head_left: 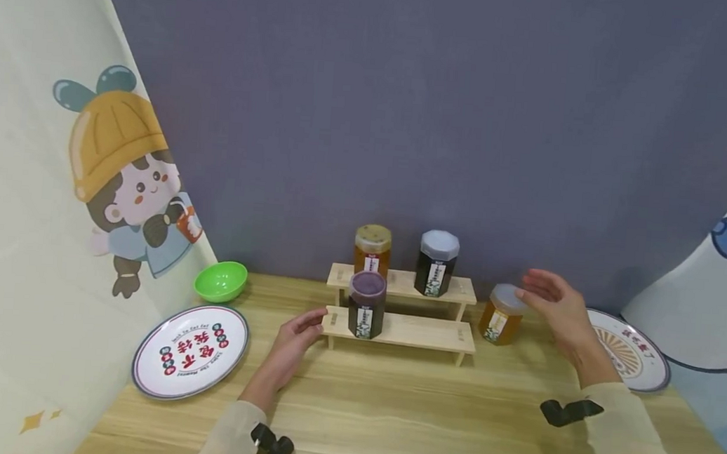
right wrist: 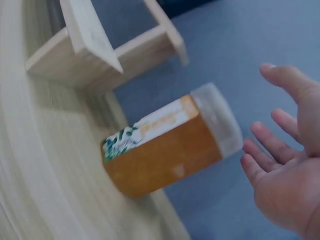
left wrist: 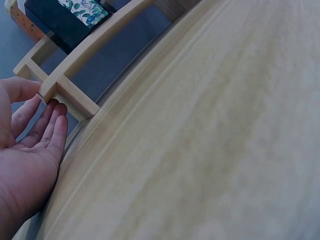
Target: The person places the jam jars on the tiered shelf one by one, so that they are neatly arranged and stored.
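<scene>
A two-step wooden rack (head_left: 422, 329) carries jars with pale labels. My left hand (head_left: 295, 335) pinches the left end of its lower step; in the left wrist view the thumb (left wrist: 22, 89) lies at the board's corner and the fingers reach beneath. On that step stands a dark jar (head_left: 366, 311). The upper step holds an amber jar (head_left: 373, 245) and another dark jar (head_left: 437, 264). Right of the rack, an amber honey jar (head_left: 501, 317) with a whitish lid stands upright on the table. My right hand (head_left: 554, 307) hovers beside that lid, fingers spread and holding nothing.
At the left lie a white printed plate (head_left: 184, 383) and, behind it, a green bowl (head_left: 221, 282). Another printed plate (head_left: 645, 363) lies beyond my right hand. A dark curtain (head_left: 409, 118) rises behind the wooden table (head_left: 401, 412), with printed cloth (head_left: 15, 231) at the sides.
</scene>
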`<state>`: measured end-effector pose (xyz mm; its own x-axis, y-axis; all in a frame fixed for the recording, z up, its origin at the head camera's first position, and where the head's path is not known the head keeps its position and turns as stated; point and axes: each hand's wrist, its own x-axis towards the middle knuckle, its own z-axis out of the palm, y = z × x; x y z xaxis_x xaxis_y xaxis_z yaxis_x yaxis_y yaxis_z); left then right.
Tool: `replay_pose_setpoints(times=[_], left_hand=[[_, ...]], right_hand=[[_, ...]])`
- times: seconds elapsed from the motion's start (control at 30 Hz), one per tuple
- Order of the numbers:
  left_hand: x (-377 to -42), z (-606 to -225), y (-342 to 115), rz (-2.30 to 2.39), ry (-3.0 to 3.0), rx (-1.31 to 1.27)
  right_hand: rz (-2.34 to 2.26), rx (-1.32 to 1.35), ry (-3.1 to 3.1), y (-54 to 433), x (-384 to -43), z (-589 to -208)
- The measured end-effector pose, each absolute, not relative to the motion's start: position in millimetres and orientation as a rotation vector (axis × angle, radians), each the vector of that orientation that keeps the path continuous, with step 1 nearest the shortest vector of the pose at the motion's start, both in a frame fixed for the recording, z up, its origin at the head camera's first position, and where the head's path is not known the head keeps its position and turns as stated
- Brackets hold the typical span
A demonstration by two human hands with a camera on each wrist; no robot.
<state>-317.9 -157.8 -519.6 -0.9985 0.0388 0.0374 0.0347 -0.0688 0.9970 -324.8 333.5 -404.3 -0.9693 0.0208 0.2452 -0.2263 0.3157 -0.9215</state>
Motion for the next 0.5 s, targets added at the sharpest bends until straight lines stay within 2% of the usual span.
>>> replay_pose_setpoints(times=[0.5], left_hand=[[-316,-519,-157,2.303,2.140,0.096]], right_hand=[[1.744,0.092,-2.560,343,-343,-445]])
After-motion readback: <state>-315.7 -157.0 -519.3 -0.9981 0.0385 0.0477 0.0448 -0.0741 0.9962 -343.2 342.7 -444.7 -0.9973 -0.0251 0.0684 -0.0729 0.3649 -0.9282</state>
